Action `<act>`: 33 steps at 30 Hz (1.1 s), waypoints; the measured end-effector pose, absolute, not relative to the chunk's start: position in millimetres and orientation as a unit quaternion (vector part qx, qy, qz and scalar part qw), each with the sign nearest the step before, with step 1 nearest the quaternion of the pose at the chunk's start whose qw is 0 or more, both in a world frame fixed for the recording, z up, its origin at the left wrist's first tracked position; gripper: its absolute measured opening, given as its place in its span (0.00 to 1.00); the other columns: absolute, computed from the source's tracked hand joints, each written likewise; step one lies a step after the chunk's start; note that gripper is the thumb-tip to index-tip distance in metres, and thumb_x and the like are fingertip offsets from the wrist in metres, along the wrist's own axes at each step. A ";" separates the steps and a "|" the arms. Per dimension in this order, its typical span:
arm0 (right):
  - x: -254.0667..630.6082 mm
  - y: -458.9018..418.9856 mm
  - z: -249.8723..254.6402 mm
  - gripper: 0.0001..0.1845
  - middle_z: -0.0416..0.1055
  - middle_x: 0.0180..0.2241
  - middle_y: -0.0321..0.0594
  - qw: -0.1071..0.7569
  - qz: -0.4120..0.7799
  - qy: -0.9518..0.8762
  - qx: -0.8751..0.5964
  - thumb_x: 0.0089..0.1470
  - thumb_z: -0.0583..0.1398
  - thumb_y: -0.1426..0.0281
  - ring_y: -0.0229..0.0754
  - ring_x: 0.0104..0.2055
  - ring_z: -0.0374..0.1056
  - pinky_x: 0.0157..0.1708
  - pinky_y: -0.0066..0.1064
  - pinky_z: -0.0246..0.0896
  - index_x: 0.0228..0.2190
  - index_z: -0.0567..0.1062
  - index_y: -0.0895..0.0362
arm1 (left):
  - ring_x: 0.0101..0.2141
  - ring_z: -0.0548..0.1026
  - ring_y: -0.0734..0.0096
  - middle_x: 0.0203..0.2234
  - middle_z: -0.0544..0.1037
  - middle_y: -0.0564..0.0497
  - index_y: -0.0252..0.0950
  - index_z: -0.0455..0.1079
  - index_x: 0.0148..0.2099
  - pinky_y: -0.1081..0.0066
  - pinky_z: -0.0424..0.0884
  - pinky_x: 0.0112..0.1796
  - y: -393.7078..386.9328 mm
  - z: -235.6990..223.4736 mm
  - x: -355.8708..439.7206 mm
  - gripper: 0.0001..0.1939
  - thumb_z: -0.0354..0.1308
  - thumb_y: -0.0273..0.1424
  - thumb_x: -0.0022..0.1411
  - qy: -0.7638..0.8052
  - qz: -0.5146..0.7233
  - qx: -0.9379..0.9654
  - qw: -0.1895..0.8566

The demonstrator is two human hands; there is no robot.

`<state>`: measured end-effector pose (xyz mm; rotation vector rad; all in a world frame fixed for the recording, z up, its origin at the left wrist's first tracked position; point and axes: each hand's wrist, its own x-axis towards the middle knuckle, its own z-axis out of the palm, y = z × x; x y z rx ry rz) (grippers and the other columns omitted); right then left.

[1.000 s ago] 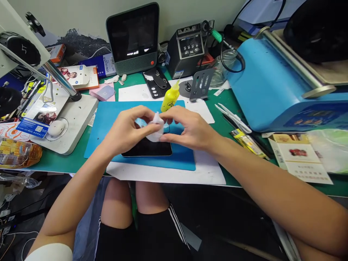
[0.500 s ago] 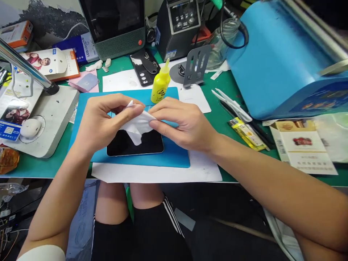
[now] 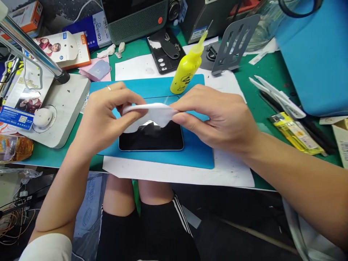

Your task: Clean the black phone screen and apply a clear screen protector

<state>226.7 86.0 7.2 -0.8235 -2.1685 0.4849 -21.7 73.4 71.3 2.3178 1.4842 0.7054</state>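
Observation:
Between my two hands a white cloth point(image 3: 156, 113) is stretched sideways. My left hand point(image 3: 108, 116) pinches its left end between thumb and fingers, and my right hand point(image 3: 217, 117) pinches the right end. Below the cloth lies a smartphone point(image 3: 152, 139), its dark glossy screen facing up, partly covered from view by the cloth. The phone rests on a blue mat point(image 3: 201, 156). Just behind my right hand stands a yellow bottle point(image 3: 185, 72) with a thin needle tip.
White paper point(image 3: 176, 175) lies under the mat. A grey phone stand point(image 3: 235, 45) and a black phone back point(image 3: 165, 50) sit behind. Tweezers point(image 3: 277, 96) and a yellow packet point(image 3: 296, 134) lie right, near a blue machine point(image 3: 312, 61). A lamp base point(image 3: 67, 116) stands left.
The cloth has gone from crumpled and hanging to pulled out between my hands. My right hand has moved away from the left. The camera view has shifted closer and leftward.

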 end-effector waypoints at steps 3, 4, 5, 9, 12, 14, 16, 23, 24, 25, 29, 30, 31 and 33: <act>226.9 86.8 6.1 0.14 0.82 0.38 0.37 0.395 0.192 -0.847 -0.300 0.71 0.55 0.58 0.49 0.42 0.76 0.47 0.46 0.69 0.43 0.80 0.45 | 0.46 0.79 0.60 0.42 0.80 0.51 0.42 0.77 0.40 0.58 0.77 0.48 59.4 67.6 -39.7 0.08 0.63 0.39 0.69 0.521 0.250 0.814 0.060; 227.0 87.1 5.7 0.14 0.82 0.38 0.37 0.393 0.193 -0.847 -0.302 0.71 0.55 0.58 0.49 0.42 0.76 0.47 0.47 0.69 0.43 0.81 0.44 | 0.49 0.79 0.59 0.46 0.80 0.50 0.41 0.76 0.40 0.57 0.77 0.51 52.1 63.5 -45.8 0.07 0.62 0.38 0.70 0.509 0.240 0.825 0.041; 227.0 87.5 5.3 0.14 0.82 0.38 0.37 0.384 0.195 -0.849 -0.305 0.70 0.55 0.58 0.49 0.42 0.77 0.46 0.47 0.70 0.43 0.81 0.45 | 0.51 0.79 0.58 0.50 0.80 0.48 0.41 0.75 0.40 0.55 0.76 0.53 43.9 58.0 -51.1 0.06 0.61 0.37 0.71 0.493 0.224 0.840 0.031; 226.0 88.1 4.5 0.18 0.82 0.34 0.39 0.301 0.179 -0.886 -0.304 0.69 0.56 0.55 0.48 0.38 0.77 0.39 0.44 0.71 0.38 0.82 0.48 | 0.61 0.76 0.53 0.58 0.79 0.43 0.40 0.72 0.58 0.53 0.74 0.60 10.2 30.1 -62.2 0.14 0.57 0.36 0.74 0.402 0.132 0.904 0.058; 224.2 87.6 5.6 0.20 0.82 0.33 0.41 0.282 0.132 -0.884 -0.350 0.69 0.55 0.52 0.50 0.38 0.78 0.36 0.43 0.69 0.37 0.83 0.48 | 0.67 0.69 0.45 0.66 0.71 0.35 0.34 0.60 0.72 0.48 0.67 0.66 -5.3 16.7 -60.6 0.36 0.56 0.51 0.73 0.381 0.109 0.917 0.051; 223.5 87.6 6.7 0.20 0.82 0.32 0.40 0.287 0.117 -0.876 -0.370 0.70 0.54 0.53 0.50 0.37 0.78 0.35 0.43 0.69 0.37 0.83 0.48 | 0.69 0.66 0.42 0.69 0.67 0.33 0.32 0.56 0.75 0.45 0.64 0.68 -8.9 13.0 -53.7 0.43 0.54 0.57 0.71 0.397 0.101 0.912 0.038; 223.6 88.3 7.5 0.20 0.82 0.32 0.40 0.297 0.113 -0.874 -0.367 0.70 0.54 0.54 0.49 0.36 0.78 0.35 0.42 0.68 0.37 0.83 0.48 | 0.71 0.62 0.41 0.70 0.64 0.32 0.30 0.56 0.75 0.45 0.62 0.68 -9.2 10.9 -40.7 0.45 0.51 0.59 0.72 0.427 0.091 0.899 0.026; 225.6 92.2 10.7 0.20 0.81 0.30 0.38 0.329 0.148 -0.861 -0.359 0.70 0.54 0.54 0.46 0.33 0.76 0.35 0.40 0.68 0.35 0.82 0.48 | 0.71 0.60 0.40 0.70 0.61 0.26 0.20 0.56 0.73 0.48 0.64 0.68 -29.4 1.7 4.0 0.53 0.48 0.64 0.69 0.486 0.120 0.866 0.008; 225.5 92.8 11.1 0.21 0.81 0.30 0.39 0.329 0.152 -0.858 -0.364 0.70 0.54 0.53 0.46 0.33 0.76 0.35 0.41 0.68 0.35 0.82 0.48 | 0.71 0.61 0.41 0.70 0.62 0.28 0.23 0.55 0.74 0.48 0.65 0.67 -34.9 1.7 3.2 0.51 0.48 0.63 0.70 0.495 0.121 0.860 0.007; 225.0 93.3 11.0 0.21 0.82 0.31 0.39 0.327 0.155 -0.857 -0.367 0.70 0.54 0.53 0.46 0.34 0.77 0.36 0.41 0.68 0.35 0.82 0.48 | 0.71 0.62 0.42 0.70 0.63 0.28 0.25 0.54 0.74 0.47 0.65 0.67 -39.5 1.9 1.1 0.49 0.49 0.61 0.70 0.501 0.122 0.857 0.006; 220.5 93.1 6.3 0.20 0.83 0.33 0.40 0.315 0.176 -0.865 -0.347 0.70 0.54 0.56 0.47 0.36 0.78 0.36 0.40 0.69 0.35 0.82 0.49 | 0.70 0.63 0.39 0.69 0.63 0.26 0.21 0.54 0.74 0.46 0.66 0.66 -39.7 2.1 -4.8 0.51 0.51 0.62 0.69 0.497 0.116 0.860 -0.018; 219.4 92.2 4.4 0.20 0.83 0.33 0.40 0.309 0.181 -0.869 -0.341 0.70 0.54 0.57 0.47 0.36 0.78 0.36 0.39 0.69 0.35 0.82 0.50 | 0.70 0.63 0.38 0.69 0.63 0.25 0.20 0.55 0.73 0.47 0.66 0.67 -35.2 1.4 -3.7 0.52 0.51 0.63 0.68 0.492 0.112 0.863 -0.022; 218.6 91.0 2.6 0.19 0.83 0.34 0.40 0.302 0.184 -0.872 -0.338 0.70 0.54 0.58 0.47 0.36 0.78 0.36 0.39 0.69 0.35 0.82 0.51 | 0.70 0.63 0.37 0.69 0.63 0.24 0.18 0.56 0.72 0.47 0.65 0.67 -30.1 0.5 -1.7 0.53 0.50 0.63 0.68 0.489 0.107 0.865 -0.026; 218.5 88.5 0.2 0.19 0.83 0.33 0.39 0.284 0.180 -0.877 -0.343 0.70 0.53 0.60 0.46 0.34 0.77 0.34 0.37 0.67 0.36 0.82 0.51 | 0.70 0.62 0.35 0.69 0.63 0.23 0.16 0.58 0.71 0.46 0.64 0.67 -22.4 -1.2 2.2 0.54 0.48 0.64 0.68 0.490 0.103 0.865 -0.033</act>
